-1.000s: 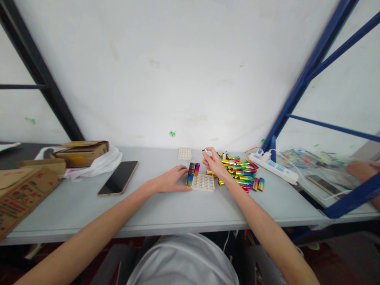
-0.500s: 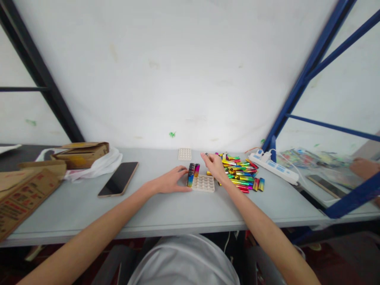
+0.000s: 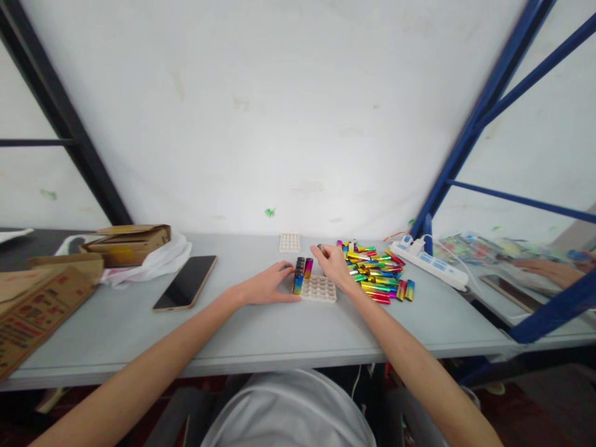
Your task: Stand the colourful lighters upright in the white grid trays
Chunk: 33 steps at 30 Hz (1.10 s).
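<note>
Shiny rainbow-foil tubes (image 3: pixel 372 276) lie heaped on the grey table (image 3: pixel 242 335), towards its right end; they overlap too much for a sure count, though 2 sit at the heap's right side, just beside each other. Left of the heap, set back from the table's front edge, is a white tray (image 3: pixel 321 289) with rows of holes. Along its left edge stands 1 line of dark-topped tubes, perhaps 4, with 1 pinkish tube next to it.

The left hand (image 3: pixel 269 284) has thumb and fingers apart, against the tray's left side. The right hand (image 3: pixel 333 264) has fingertips together near the tray's back edge, clamped on what looks like a tube; only a dark end shows.

These tubes look light, stiff and slick; a pinch round the sides near the top should suit. The tray, probably light, may slide unless braced at a corner.

Near the table's back edge is 1 rear tray (image 3: pixel 289 242); leftward, 1 phone (image 3: pixel 186 282) and 2 cardboard boxes (image 3: pixel 51 304).
</note>
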Motion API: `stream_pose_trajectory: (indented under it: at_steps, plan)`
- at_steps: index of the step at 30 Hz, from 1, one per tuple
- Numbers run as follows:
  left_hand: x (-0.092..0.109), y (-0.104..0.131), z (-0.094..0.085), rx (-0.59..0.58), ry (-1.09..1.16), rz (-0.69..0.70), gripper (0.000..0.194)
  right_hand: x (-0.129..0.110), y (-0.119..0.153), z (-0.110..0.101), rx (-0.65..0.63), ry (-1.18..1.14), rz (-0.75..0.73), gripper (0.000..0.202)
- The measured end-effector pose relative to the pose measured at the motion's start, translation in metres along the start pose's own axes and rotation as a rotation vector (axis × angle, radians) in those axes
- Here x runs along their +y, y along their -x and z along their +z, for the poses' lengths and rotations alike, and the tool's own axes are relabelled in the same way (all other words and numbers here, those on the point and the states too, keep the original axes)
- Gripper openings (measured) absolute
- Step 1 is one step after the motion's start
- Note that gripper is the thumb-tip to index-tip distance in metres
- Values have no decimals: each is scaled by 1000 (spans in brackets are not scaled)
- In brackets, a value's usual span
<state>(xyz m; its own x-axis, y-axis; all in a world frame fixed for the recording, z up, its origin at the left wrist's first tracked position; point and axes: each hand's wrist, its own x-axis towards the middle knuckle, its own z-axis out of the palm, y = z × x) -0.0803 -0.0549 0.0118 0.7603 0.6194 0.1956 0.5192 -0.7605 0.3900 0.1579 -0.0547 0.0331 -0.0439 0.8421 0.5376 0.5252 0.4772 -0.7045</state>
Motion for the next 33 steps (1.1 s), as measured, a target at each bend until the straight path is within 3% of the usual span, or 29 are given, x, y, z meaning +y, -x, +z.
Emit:
stream_pose_trajectory:
  at_steps: [7,13,18,23,28,33]
  plan:
    - [-2,0,1,21,21,4,73,2,-1,1,17,42,1,42]
    - [-2,1,1,19,13,15,74,-2,-5,-18,-22,75,-94,42]
    - [1,1,0,11,21,-7,75,-5,-4,-30,-148,-53,-129,39]
    - [2,1,-1,2,26,-13,74,-7,-3,-31,-292,41,-299,40]
    - [2,2,-1,9,49,-7,74,-6,0,-30,-470,31,-228,26]
    - [0,1,1,18,60,-7,73,-6,0,-32,-501,44,-233,21]
